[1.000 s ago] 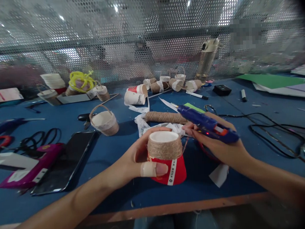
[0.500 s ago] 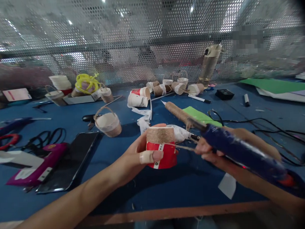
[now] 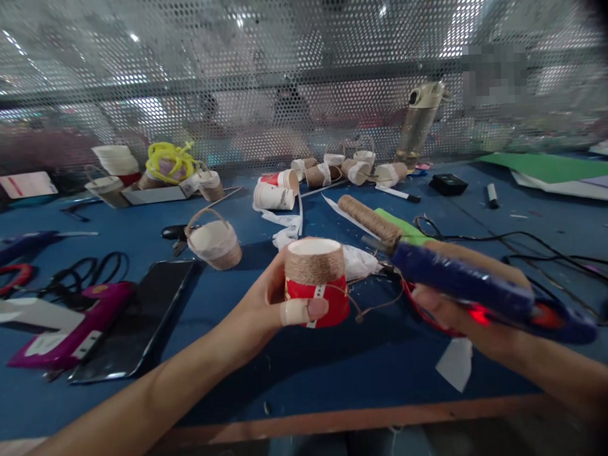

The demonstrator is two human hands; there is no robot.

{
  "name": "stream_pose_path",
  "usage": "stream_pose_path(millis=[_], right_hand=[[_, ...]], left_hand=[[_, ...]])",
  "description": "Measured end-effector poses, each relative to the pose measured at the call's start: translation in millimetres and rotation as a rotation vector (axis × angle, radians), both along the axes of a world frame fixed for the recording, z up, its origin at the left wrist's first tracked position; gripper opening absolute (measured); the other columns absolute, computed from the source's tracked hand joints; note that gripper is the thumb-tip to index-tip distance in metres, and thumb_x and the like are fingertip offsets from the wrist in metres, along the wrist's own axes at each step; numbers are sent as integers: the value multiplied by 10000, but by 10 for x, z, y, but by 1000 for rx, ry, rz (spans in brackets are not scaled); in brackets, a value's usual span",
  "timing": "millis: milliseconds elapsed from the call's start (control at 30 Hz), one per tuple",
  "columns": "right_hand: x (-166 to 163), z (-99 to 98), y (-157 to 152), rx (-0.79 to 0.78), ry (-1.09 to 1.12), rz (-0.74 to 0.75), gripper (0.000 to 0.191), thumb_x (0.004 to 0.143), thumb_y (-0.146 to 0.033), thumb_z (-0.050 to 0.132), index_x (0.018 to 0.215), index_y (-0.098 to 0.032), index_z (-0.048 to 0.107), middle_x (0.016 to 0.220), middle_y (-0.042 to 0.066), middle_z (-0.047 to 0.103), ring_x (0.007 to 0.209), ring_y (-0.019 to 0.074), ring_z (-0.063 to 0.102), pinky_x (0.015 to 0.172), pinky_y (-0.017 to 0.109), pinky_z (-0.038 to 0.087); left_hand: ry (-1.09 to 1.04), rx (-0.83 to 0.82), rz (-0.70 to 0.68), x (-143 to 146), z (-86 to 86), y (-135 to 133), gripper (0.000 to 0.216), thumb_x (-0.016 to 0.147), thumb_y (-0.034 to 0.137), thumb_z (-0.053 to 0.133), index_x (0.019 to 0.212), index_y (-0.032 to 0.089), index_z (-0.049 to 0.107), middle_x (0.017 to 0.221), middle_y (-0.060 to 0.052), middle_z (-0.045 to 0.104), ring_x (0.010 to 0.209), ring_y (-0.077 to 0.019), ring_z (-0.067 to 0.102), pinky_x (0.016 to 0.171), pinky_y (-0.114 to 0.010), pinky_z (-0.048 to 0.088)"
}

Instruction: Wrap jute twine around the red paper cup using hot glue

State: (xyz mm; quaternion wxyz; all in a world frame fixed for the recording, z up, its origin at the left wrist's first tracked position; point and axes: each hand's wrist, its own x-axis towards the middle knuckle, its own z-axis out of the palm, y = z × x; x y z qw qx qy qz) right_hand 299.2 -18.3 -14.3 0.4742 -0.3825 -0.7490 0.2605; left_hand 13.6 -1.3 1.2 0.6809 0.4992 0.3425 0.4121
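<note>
The left grip holds a cup, thumb across its near red side. The cup sits inside that grip, mouth up, with twine wound around its upper part; a loose end trails right. The right grip is wrapped about a glue gun, its tip pointing left, apart from the cup. A spool lies far right of the cup; left on the surface stand 1 basket and, nearer, a phone lying flat.

twine strand slackened, twine roll turned diagonal
</note>
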Motion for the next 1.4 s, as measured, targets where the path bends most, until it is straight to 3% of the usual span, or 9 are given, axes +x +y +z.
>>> stream_pose_path(millis=[100, 300, 467, 633, 800, 1067, 1400], right_hand=[[-108, 51, -5, 90, -44, 99, 202, 879, -150, 712, 761, -262, 591, 700, -35, 602, 584, 150, 553, 562, 328, 432], [-112, -30, 18, 89, -131, 46, 257, 831, -128, 647, 688, -241, 466, 643, -48, 519, 539, 119, 450, 512, 298, 330], [-97, 6, -4, 64, -206, 64, 281, 798, -76, 646, 699, -240, 441, 658, -51, 543, 553, 114, 470, 539, 287, 357], [-73, 18, -9, 102, -273, 74, 303, 840, -180, 683, 734, -249, 408, 671, -56, 472, 572, 122, 421, 557, 298, 332], [-100, 14, -27, 131, -303, 46, 289, 861, -118, 598, 751, -244, 363, 681, -54, 419, 579, 121, 384, 569, 308, 293], [-128, 35, -40, 141, -281, 57, 260, 891, -126, 571, 774, -250, 375, 680, -42, 414, 585, 137, 373, 576, 322, 284], [-89, 32, -25, 138, -323, 14, 310, 874, -106, 618, 753, -245, 369, 678, -61, 434, 576, 110, 392, 564, 284, 311]], left_hand=[[-6, 9, 8, 2, -13, 8, 628, 715, 339, 919, 1294, 257, 691, 1272, -104, 784, 1154, -357, 727, 943, -422, 562], [-11, 18, 11, -3, -31, -9, 643, 743, 344, 906, 1338, 265, 677, 1282, -104, 774, 1165, -356, 717, 955, -435, 561], [36, 66, 34, -23, -39, -25, 655, 774, 370, 896, 1372, 263, 649, 1307, -108, 763, 1181, -362, 708, 970, -433, 567], [144, 149, 51, -45, -38, -32, 696, 834, 360, 888, 1447, 311, 561, 1355, -66, 734, 1250, -324, 681, 1037, -390, 560], [215, 173, 50, -26, -25, -53, 721, 871, 364, 874, 1476, 350, 482, 1387, -26, 697, 1272, -290, 672, 1048, -341, 554], [299, 238, 102, -28, -11, -43, 744, 860, 366, 880, 1478, 339, 466, 1434, -45, 673, 1346, -336, 629, 1096, -372, 532], [223, 190, 93, -73, -16, -17, 782, 824, 410, 891, 1491, 269, 507, 1381, -104, 732, 1256, -365, 698, 1047, -420, 587]])
